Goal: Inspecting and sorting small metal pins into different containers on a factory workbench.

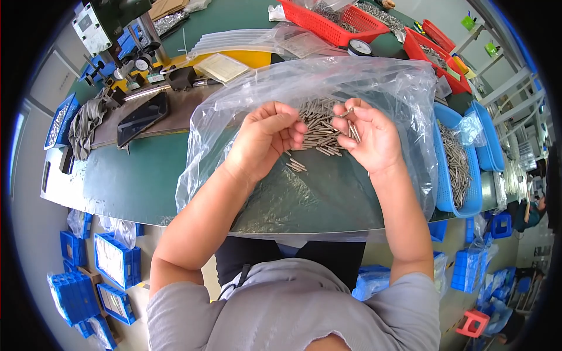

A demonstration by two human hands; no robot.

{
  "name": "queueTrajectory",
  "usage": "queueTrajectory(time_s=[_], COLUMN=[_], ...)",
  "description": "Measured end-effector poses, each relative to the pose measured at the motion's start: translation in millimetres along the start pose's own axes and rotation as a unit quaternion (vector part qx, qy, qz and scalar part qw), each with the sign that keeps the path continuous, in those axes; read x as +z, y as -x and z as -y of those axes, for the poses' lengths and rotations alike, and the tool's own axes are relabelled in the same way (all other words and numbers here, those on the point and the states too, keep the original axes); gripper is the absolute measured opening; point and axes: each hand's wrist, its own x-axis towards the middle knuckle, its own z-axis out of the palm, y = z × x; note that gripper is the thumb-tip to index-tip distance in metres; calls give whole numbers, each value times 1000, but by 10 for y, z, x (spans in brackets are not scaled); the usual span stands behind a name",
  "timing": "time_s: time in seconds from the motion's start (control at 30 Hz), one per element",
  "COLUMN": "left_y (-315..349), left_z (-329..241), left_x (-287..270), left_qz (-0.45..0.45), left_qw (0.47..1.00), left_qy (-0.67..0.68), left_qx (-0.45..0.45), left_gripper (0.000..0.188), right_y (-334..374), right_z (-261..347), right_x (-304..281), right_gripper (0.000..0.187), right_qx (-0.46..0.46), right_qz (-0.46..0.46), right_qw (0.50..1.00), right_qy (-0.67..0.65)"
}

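The right hand (pixel 373 136), fingers bent and palm turned inward, grasps a few small metal pins (pixel 353 131) between its thumb and fingers. The left hand (pixel 266 136) faces it with thumb and fingertips drawn together; whether a pin sits in that pinch I cannot tell. Between and just beyond the two hands lies a loose pile of the same pins (pixel 318 124), spread on a large sheet of clear plastic (pixel 228 111). A small group of stray pins (pixel 296 165) lies apart from the pile, on its near side.

The plastic covers the middle of the green worktop (pixel 134 181). To the right stands a blue basket (pixel 446 202) with many more metal pieces in it. To the left, a black phone (pixel 143 119) lies near a crumpled grey cloth (pixel 88 126), with a dial gauge (pixel 142 63) on a stand behind. Along the far side is a red basket (pixel 319 26) of metal parts, a round white dial (pixel 359 47) just beside it. Blue crates (pixel 117 260) stand on the floor at left.
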Motion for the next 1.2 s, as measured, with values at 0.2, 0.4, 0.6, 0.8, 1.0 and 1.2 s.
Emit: queueTrajectory(time_s=[0.2,0.4,0.6,0.8,1.0,1.2], left_y=[-3,3,6,3,3,26], left_z=[-47,-53,-57,-20,20,31], left_x=[4,26,28,-3,33,39], left_qz=[-11,-23,-12,-3,21,30], left_qw=[999,999,999,1000,999,998], left_qy=[27,30,24,10,-8,-10], left_qx=[25,25,29,0,-42,-57], left_gripper=[7,7,6,5,6,6], right_y=[-29,50,82,103,124,111], right_z=[-125,-524,-523,-326,-75,-146], right_x=[-63,117,121,119,139,126], right_gripper=[11,11,11,6,5,5], right_qx=[73,-202,-280,-215,-119,-117], right_qz=[72,93,111,70,29,38], right_qw=[970,712,582,665,930,929], right_qy=[219,667,755,711,346,349])
